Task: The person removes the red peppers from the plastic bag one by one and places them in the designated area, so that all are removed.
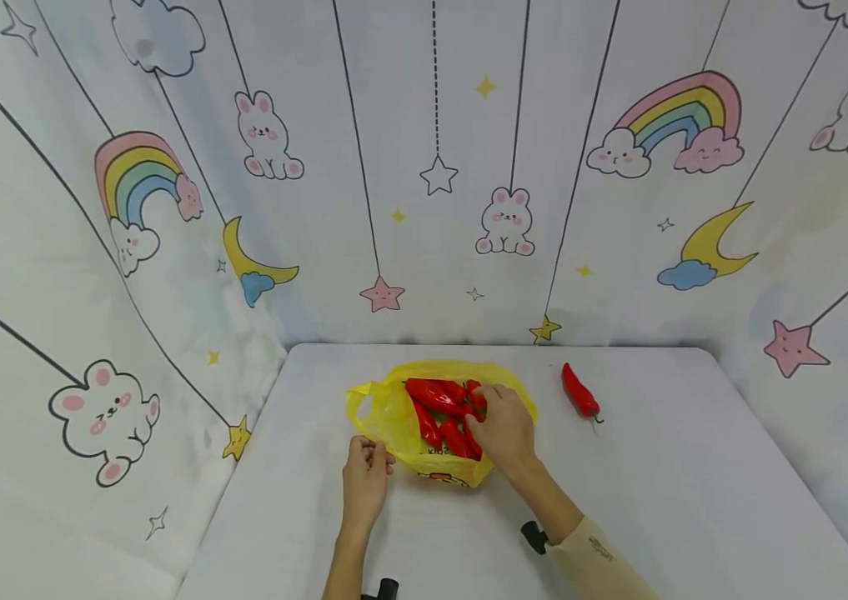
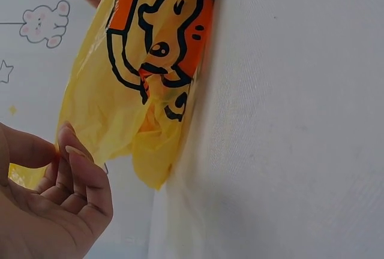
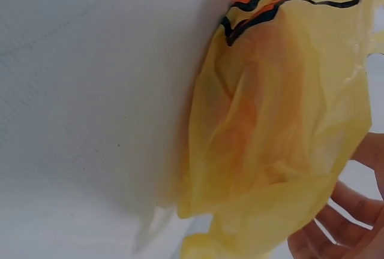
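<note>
A yellow plastic bag [image 1: 393, 421] lies with its mouth open on the table, several glossy red chili peppers [image 1: 434, 392] inside it. At the bag's near left edge, my left hand [image 1: 366, 479] pinches the thin plastic between thumb and fingertips; the left wrist view shows this hand [image 2: 66, 202] beside the printed side of the bag [image 2: 99, 103]. My right hand [image 1: 504, 425] reaches over the right rim, thumb and fingers curled round a red chili pepper [image 1: 477, 402] among the others. In the right wrist view, the bag hides the fingertips of this hand [image 3: 354, 220].
One red chili pepper [image 1: 579, 392] with a stem lies on the white table [image 1: 656, 483], right of the bag. Behind the table hangs a white cloth backdrop [image 1: 439, 242] printed with rabbits, stars and rainbows. Dark wrist-camera mounts show near both forearms.
</note>
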Motion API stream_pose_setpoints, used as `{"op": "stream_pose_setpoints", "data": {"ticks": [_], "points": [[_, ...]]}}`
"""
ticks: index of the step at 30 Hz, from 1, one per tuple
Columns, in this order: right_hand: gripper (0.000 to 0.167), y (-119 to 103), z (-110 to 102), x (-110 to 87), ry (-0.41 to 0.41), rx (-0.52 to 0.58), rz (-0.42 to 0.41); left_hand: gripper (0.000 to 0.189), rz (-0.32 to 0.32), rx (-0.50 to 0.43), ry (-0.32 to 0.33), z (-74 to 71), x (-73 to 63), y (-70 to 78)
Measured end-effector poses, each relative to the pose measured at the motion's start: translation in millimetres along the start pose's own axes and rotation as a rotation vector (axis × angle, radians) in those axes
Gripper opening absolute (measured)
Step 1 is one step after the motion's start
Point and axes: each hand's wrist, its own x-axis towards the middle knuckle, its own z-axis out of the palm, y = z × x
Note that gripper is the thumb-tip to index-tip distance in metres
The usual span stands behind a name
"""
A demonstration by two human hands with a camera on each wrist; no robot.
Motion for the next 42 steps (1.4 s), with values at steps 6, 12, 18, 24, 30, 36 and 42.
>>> {"op": "stream_pose_setpoints", "data": {"ticks": [6,12,18,24,30,36,42], "points": [[0.044,4,2,0.9,-0.03,-0.029,0.038,0.011,-0.009,-0.004,0.0,0.3,-0.6,-0.6],[0.046,8,6,1.6,-0.055,-0.056,0.059,0.01,-0.017,-0.004,0.006,0.1,-1.3,0.0],[0.047,11,11,2.5,-0.086,-0.088,0.091,0.01,-0.015,-0.006,-0.002,0.1,-1.8,0.8],[0.053,16,15,2.6,-0.122,-0.134,0.134,0.009,-0.016,-0.008,-0.005,0.2,-1.7,0.2],[0.053,20,20,1.8,-0.094,-0.142,0.132,0.009,-0.016,-0.007,-0.004,-0.2,-1.4,0.0],[0.049,23,24,0.3,-0.051,-0.139,0.119,0.009,-0.018,-0.001,-0.001,-0.8,-1.1,-0.4],[0.047,21,24,0.0,-0.023,-0.133,0.107,0.009,-0.021,0.002,0.004,-1.3,-0.9,-0.7]]}}
